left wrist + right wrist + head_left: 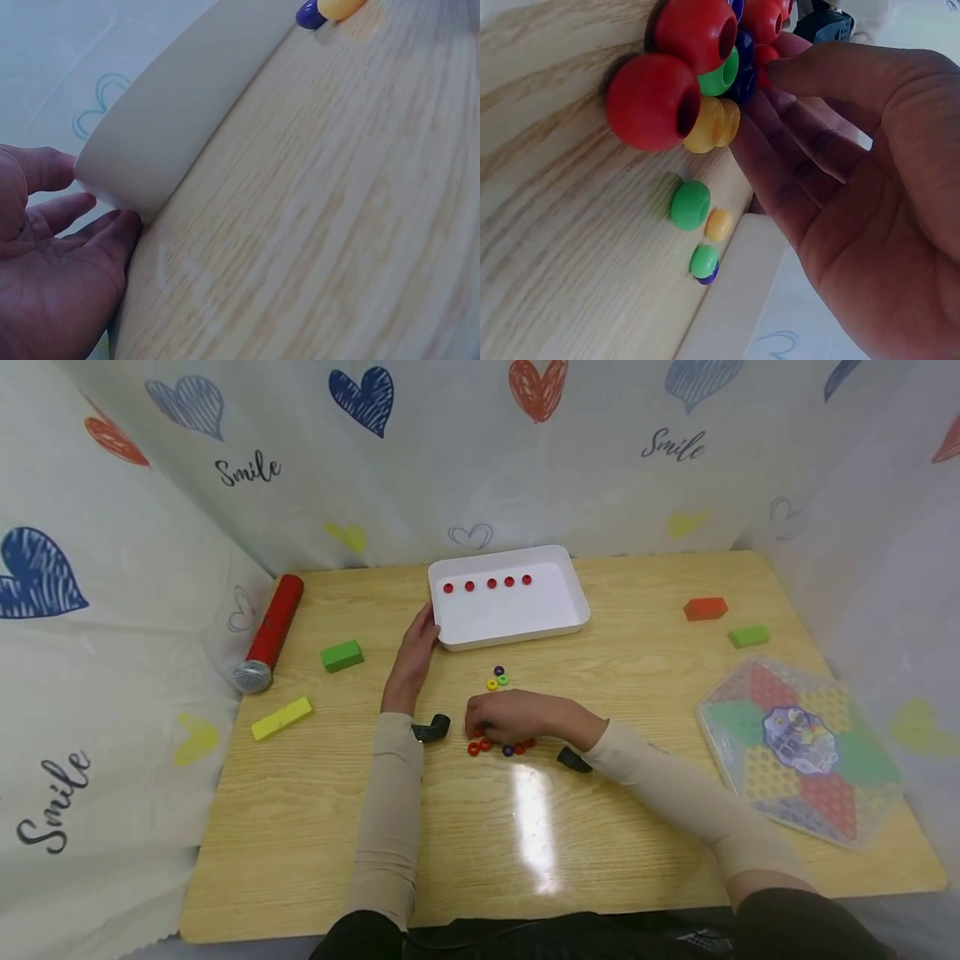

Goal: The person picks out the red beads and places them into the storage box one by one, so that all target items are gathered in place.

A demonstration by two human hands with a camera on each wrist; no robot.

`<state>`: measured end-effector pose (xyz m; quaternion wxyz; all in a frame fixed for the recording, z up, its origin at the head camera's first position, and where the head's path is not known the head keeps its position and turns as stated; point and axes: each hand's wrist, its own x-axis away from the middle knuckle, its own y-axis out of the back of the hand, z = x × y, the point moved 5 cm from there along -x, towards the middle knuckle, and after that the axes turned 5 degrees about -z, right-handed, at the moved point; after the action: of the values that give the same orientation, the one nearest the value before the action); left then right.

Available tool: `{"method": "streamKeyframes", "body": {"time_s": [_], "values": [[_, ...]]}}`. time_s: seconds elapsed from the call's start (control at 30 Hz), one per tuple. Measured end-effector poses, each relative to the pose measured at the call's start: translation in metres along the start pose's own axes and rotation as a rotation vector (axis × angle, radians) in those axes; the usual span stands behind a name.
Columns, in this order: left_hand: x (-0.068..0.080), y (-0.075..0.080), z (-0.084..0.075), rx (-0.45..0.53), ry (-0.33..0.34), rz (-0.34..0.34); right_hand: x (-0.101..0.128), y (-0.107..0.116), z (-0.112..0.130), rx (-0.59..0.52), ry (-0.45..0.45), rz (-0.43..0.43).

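Observation:
A white tray (pixel 510 625) holds a row of several red beads (pixel 491 583) near its back side. My left hand (pixel 412 660) holds the tray's front left corner; in the left wrist view the thumb is at the rim and the fingers are at the lower corner. In front of the tray, my right hand (pixel 517 714) is down over a cluster of loose beads. Its thumb and fingers pinch a red bead (pixel 763 64) in the right wrist view. Beside that hand lie red beads (pixel 649 103), yellow beads (pixel 705 126) and a green bead (pixel 691 205).
A red microphone (pixel 274 627), a green block (pixel 342 656) and a yellow block (pixel 282 718) are at the left. On the right are a red block (pixel 705 608), another green block (pixel 748 636) and a Chinese checkers board (pixel 798 747). Patterned cloth hangs behind the wooden table (pixel 300 852).

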<state>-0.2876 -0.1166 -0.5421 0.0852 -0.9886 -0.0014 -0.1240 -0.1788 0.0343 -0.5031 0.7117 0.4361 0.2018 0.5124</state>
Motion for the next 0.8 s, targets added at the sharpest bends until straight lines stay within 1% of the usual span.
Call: {"method": "streamKeyframes", "body": {"time_s": [0.1,0.17,0.33,0.5,0.67,0.8], "values": [[-0.004,0.002,0.006,-0.004,-0.014,-0.009,0.000,0.002,-0.002,0.015,-0.031,-0.034],[-0.003,0.002,0.004,-0.006,-0.012,-0.009,-0.001,0.002,-0.003,0.023,-0.043,-0.063],[0.005,-0.002,-0.005,-0.002,0.024,0.002,-0.007,0.000,-0.005,0.050,-0.024,-0.131],[0.009,-0.003,-0.009,-0.023,0.028,0.011,-0.011,-0.001,-0.004,0.047,-0.019,-0.168],[0.006,-0.002,-0.006,-0.007,0.014,0.018,-0.011,0.002,-0.007,0.017,-0.028,-0.214],[-0.001,0.000,0.003,-0.006,0.005,0.002,-0.007,0.010,-0.012,-0.022,-0.044,-0.260]]}}
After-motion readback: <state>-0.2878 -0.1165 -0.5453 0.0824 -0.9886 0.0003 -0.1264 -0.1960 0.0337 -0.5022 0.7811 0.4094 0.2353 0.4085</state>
